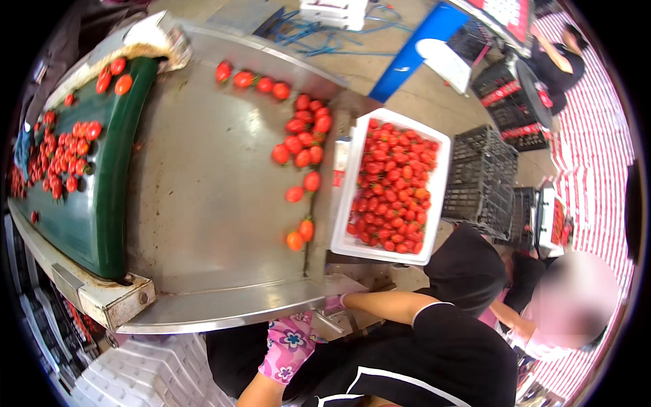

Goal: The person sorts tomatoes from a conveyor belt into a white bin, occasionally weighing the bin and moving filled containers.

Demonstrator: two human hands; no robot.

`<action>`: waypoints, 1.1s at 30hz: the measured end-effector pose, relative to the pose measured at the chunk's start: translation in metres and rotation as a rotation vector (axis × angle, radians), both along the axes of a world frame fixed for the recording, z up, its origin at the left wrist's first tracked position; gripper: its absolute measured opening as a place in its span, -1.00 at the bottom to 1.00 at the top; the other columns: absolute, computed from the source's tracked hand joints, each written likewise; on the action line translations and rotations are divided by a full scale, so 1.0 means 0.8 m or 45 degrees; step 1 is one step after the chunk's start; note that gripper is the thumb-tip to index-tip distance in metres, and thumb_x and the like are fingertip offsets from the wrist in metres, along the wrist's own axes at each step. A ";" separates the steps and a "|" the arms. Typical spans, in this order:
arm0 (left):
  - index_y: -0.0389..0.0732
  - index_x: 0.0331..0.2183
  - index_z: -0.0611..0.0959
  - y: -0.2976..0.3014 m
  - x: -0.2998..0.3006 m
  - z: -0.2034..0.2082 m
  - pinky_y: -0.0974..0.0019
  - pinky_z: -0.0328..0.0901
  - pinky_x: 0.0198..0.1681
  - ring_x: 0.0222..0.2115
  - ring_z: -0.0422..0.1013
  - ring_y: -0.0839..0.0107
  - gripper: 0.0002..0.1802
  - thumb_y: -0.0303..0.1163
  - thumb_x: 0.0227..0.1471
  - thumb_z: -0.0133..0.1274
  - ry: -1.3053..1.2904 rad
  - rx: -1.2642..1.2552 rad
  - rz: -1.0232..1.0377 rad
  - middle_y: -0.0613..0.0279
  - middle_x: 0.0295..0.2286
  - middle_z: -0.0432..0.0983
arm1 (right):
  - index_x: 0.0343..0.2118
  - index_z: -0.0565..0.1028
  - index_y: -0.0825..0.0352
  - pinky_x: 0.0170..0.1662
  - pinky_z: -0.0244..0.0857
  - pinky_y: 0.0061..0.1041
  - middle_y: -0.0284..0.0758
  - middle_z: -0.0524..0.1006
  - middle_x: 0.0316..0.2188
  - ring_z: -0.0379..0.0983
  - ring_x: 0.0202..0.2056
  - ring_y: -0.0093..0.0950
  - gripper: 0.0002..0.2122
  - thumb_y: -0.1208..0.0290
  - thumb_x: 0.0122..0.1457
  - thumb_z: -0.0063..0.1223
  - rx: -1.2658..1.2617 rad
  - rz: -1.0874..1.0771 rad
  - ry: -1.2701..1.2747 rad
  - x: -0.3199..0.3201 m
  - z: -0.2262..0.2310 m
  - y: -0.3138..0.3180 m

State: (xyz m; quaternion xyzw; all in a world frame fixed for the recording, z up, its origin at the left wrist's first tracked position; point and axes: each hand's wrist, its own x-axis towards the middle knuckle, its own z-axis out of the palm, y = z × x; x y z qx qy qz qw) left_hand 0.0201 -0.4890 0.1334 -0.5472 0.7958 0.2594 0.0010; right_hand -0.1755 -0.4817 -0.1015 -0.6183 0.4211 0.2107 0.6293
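My left hand (pixel 291 344), in a pink flowered glove, is at the near edge of the metal sorting tray (pixel 203 203). The tray's rim hides its fingers. My right hand (pixel 334 302), also in a pink glove, reaches to the tray's near right corner beside a small metal bar (pixel 330 322); its fingers are mostly hidden too. Loose red tomatoes (pixel 298 146) lie along the tray's far and right sides. Against its right end stands a white foam box (pixel 439 183), filled with small red tomatoes (pixel 393 186).
A green conveyor belt (pixel 112 176) with more tomatoes borders the tray on the left. Black plastic crates (pixel 483 176) stand right of the foam box. White crates (pixel 146 373) are stacked at the lower left. Other people sit at the right, one in pink (pixel 542 342).
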 end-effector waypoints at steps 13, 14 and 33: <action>-0.11 -0.12 0.51 -0.032 -0.080 -0.007 0.18 0.24 -0.05 -0.08 0.35 0.12 -0.49 -0.02 -0.06 -0.09 -0.297 0.788 -0.344 0.04 -0.12 0.43 | -0.12 0.36 0.27 -0.14 0.24 -0.40 -0.22 0.42 -0.18 0.36 -0.16 -0.40 -0.73 0.25 0.18 -0.12 -0.768 -0.681 -0.139 -0.134 0.309 -0.176; -0.10 -0.09 0.50 -0.028 -0.070 -0.014 0.18 0.22 -0.02 -0.06 0.33 0.12 -0.46 0.00 -0.07 -0.08 -0.236 0.822 -0.293 0.05 -0.10 0.42 | -0.04 0.34 0.23 0.02 0.16 -0.29 -0.19 0.37 -0.06 0.30 -0.02 -0.28 -0.66 0.19 0.17 -0.12 -0.995 -0.345 0.191 -0.114 0.378 -0.185; -0.05 -0.08 0.51 -0.064 -0.084 -0.031 0.17 0.21 -0.02 -0.07 0.34 0.13 -0.45 0.02 -0.09 -0.09 -0.202 0.963 -0.272 0.08 -0.11 0.43 | 0.11 0.23 0.10 0.13 -0.13 -0.13 0.01 0.17 0.09 0.05 0.13 -0.10 -0.48 0.01 0.10 -0.15 -1.565 -0.354 0.249 -0.141 0.210 -0.236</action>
